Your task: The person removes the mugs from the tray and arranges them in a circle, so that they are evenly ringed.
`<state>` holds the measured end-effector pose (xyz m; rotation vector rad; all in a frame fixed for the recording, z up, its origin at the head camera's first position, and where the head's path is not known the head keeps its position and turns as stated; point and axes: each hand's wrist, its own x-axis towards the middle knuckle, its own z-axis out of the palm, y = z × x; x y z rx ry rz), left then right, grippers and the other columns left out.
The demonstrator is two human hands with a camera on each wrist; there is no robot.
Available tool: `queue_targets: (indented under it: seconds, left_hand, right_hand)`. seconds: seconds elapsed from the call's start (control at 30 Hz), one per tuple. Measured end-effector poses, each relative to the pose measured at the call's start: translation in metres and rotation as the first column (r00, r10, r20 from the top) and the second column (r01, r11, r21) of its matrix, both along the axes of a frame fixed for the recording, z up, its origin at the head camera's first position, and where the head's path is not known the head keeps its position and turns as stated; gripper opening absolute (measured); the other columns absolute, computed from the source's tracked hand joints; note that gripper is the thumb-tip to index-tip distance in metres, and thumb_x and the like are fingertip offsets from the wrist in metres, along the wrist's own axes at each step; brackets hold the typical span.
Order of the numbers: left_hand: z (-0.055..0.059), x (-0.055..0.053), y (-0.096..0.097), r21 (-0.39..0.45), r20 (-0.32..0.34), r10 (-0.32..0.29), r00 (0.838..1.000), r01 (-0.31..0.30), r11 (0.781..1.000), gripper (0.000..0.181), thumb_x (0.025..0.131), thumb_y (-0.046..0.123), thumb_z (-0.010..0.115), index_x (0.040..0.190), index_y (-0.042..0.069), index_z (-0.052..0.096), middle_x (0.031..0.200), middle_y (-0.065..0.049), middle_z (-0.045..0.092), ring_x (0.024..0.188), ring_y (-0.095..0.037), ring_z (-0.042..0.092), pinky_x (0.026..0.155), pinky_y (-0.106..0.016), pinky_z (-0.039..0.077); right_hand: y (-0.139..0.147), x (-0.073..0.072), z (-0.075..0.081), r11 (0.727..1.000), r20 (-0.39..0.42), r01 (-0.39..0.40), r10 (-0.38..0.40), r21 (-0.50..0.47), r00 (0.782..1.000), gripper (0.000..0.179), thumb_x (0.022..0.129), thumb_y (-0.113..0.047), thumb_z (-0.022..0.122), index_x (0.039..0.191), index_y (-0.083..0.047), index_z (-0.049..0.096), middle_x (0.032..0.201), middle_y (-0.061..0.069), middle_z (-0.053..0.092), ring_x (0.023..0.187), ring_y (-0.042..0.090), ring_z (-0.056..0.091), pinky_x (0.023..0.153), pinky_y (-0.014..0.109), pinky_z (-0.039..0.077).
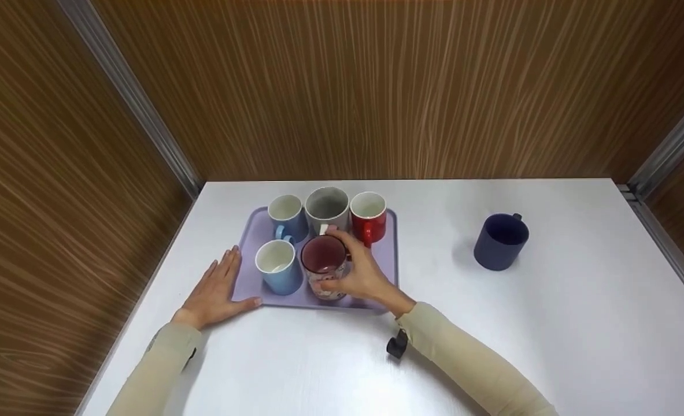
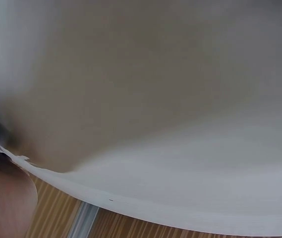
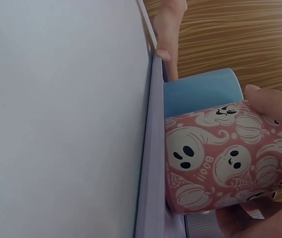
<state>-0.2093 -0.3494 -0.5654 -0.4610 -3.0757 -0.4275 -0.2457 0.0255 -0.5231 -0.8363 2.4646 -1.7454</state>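
Lilac tray (image 1: 385,254) sits on the white worktop (image 1: 579,289) with five mugs in two rows. Far row, left to right: back blue mug (image 1: 288,223), grey mug (image 1: 327,209), red mug (image 1: 372,218). Near row: front blue mug (image 1: 282,276), then ghost mug (image 3: 215,158) just to its right, at the tray's near edge. Can't tell if ghost mug's base is fully down or slightly above the tray. Right hand (image 1: 362,273) grasps it round the body, thumb on the near side, fingers round the far side; likely a side grip for control of tilt in a tight slot. Left hand (image 1: 213,293) is spread, grasping nothing: fingers straight along the tray's left edge, thumb at the near-left corner. Reads as bracing the tray against sliding while the right works. Handles on back blue, grey and red point toward the person, probably so the bodies can pack close side by side. Front blue mug's handle points the other way, into the far row; looks like it uses the gap there. Navy mug (image 1: 499,245) stands upright on the worktop, well apart to the tray's right, handle facing away, neither hand on it. Left wrist view: mostly blurred worktop, no help on contact.
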Motion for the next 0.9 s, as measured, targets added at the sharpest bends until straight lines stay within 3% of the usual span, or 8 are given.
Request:
queue_targets:
  seconds: [0.47,0.9]
  left_hand:
    - [0.000,0.001,0.000,0.008,-0.014,-0.007,1.000,0.007,1.000,0.126,0.088,0.074,0.069,0.168,-0.006,0.013,0.177,-0.024,0.013,0.165,-0.042,0.015,0.134,-0.061,0.015]
    - [-0.001,-0.001,-0.001,-0.004,0.031,0.007,0.999,-0.007,1.000,0.128,0.088,0.076,0.068,0.170,-0.002,0.007,0.179,-0.020,0.007,0.167,-0.038,0.009,0.136,-0.056,0.009]
  right_hand:
    - [0.001,0.006,0.013,0.996,0.059,0.077,-0.074,-0.046,0.995,0.102,0.066,-0.021,0.103,0.155,-0.016,0.053,0.144,0.005,0.064,0.130,0.028,0.061,0.111,0.052,0.054]
    - [0.016,0.011,0.032,0.996,-0.046,0.059,-0.062,-0.067,0.997,0.102,0.063,-0.025,0.105,0.150,-0.007,0.055,0.138,0.005,0.070,0.125,0.028,0.066,0.108,0.050,0.057]
